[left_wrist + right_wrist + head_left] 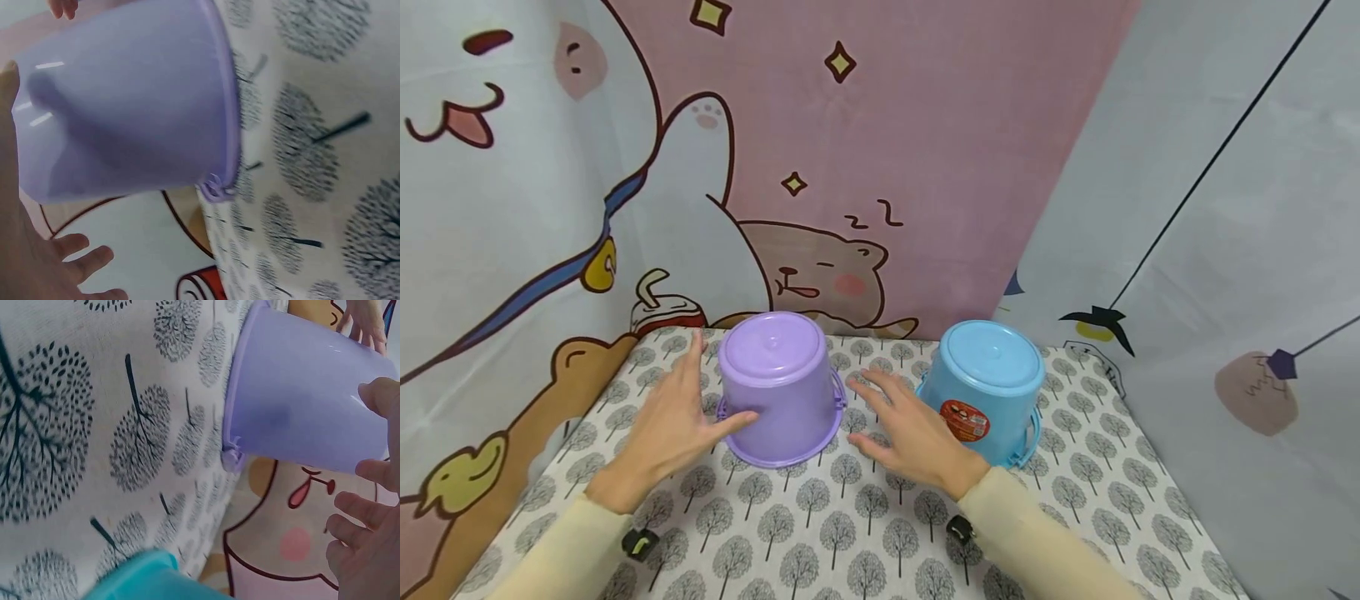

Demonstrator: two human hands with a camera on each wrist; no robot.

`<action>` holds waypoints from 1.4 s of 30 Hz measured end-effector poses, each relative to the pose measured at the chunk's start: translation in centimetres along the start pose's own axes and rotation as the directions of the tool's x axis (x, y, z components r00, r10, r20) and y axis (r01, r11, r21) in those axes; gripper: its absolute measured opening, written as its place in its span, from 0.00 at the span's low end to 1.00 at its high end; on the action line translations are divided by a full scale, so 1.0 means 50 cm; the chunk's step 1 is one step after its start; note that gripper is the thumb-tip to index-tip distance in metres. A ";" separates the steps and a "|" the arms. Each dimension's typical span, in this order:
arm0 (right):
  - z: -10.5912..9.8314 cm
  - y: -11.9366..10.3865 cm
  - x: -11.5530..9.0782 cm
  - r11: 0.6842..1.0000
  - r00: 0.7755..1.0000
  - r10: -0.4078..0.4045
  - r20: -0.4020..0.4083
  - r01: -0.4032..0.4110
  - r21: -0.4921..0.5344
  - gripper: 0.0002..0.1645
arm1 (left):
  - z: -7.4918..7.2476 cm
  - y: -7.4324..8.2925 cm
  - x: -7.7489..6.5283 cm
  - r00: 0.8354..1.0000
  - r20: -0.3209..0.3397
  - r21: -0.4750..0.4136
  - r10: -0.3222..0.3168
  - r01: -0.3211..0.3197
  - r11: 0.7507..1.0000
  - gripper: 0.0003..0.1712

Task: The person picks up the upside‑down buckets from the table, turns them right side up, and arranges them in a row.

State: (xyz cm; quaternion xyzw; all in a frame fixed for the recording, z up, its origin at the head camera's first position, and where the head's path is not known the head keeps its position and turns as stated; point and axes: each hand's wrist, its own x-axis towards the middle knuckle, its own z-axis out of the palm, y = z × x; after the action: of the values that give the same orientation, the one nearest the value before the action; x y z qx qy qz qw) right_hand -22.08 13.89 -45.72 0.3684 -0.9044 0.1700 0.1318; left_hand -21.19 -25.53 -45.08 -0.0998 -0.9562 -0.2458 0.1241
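A purple bucket [778, 408] stands upside down on the table, base up, its rim on the cloth. On its left is my left hand [673, 421], fingers straight and thumb spread out in front of the bucket's side. To its right, my right hand [913, 429] reaches toward it with fingers spread and slightly bent. Neither hand grips anything; whether the left thumb touches the bucket I cannot tell. In the right wrist view, the purple bucket [312, 394] lies between both hands. A blue bucket [988, 392], also upturned, is behind and right of my right hand.
A tree-print cloth [838, 533] covers the table. Cartoon-printed curtains [925, 150] hang behind it and along both sides. The blue bucket carries a red label [964, 421], and its handle [1026, 442] hangs at its lower right.
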 end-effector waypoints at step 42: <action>0.154 0.077 0.088 0.923 0.926 0.204 0.319 -0.290 0.253 0.72 | 0.096 -0.112 0.011 0.962 0.248 -0.035 0.112 -0.107 0.994 0.90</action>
State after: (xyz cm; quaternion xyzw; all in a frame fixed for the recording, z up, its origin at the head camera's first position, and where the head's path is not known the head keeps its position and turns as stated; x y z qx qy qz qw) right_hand -28.75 10.62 -51.93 0.2863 -0.9177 0.2636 -0.0798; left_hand -24.01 -27.90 -51.49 -0.1840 -0.9545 -0.2342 0.0150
